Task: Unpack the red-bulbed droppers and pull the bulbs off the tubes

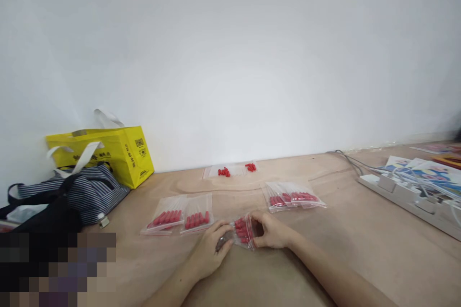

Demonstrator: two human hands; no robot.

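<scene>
Between my two hands is a small clear zip bag (244,231) with several red-handled pieces inside; what their thin ends are cannot be made out. My left hand (213,245) pinches its left end, fingers and thumb closed on the plastic. On the right, my right hand (271,230) grips the zip edge with thumb and fingers. To the left of my hands lie similar filled bags (166,216) and another filled bag (197,216). More filled bags (295,196) overlap beyond my right hand.
Near the wall lie bags with small red pieces (224,172). At left stand a yellow shopping bag (133,158) and a striped bag (95,196). A white power strip (403,201) with cables and printed sheets (432,170) occupies the right side.
</scene>
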